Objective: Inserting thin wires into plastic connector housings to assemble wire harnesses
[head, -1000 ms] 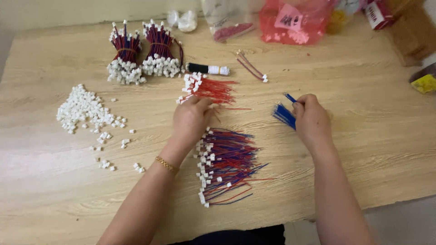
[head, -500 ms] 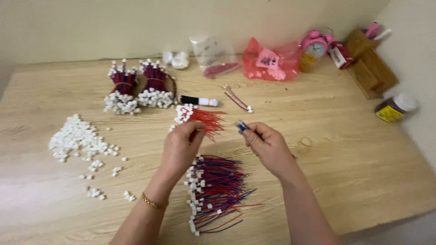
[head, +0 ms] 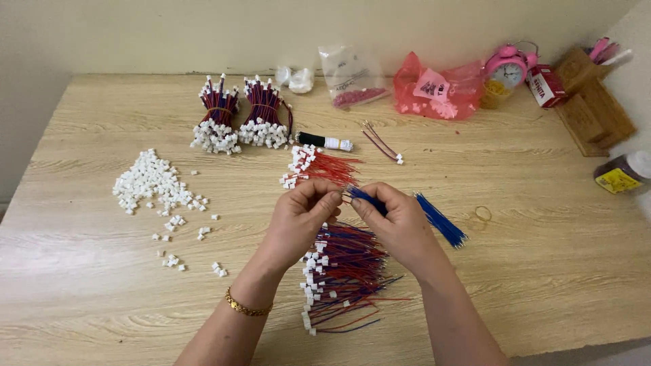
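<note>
My left hand [head: 304, 215] and my right hand [head: 397, 220] meet over the middle of the wooden table [head: 515, 271]. In my right hand is a thin blue wire [head: 363, 196], its free end pointing left. My left thumb and fingers are pinched on that end; anything else in the pinch is hidden. Below both hands lies a loose heap of red and blue wires with white connectors [head: 342, 271]. A bundle of blue wires [head: 441, 220] lies just right of my right hand. Red wires with white connectors [head: 319, 168] lie just beyond my left hand.
A pile of loose white connectors [head: 152, 183] lies at the left. Two tied wire bunches [head: 241, 118] stand at the back, with a black tube [head: 325, 141] near them. Plastic bags [head: 434, 88], a pink alarm clock [head: 507, 66], wooden blocks [head: 593, 102] and a jar [head: 624, 175] fill the back right.
My right hand brought a blue wire from the bundle on the right over to my left hand, which lifted off the red wires. The view tilted up and shows more of the table's far side.
</note>
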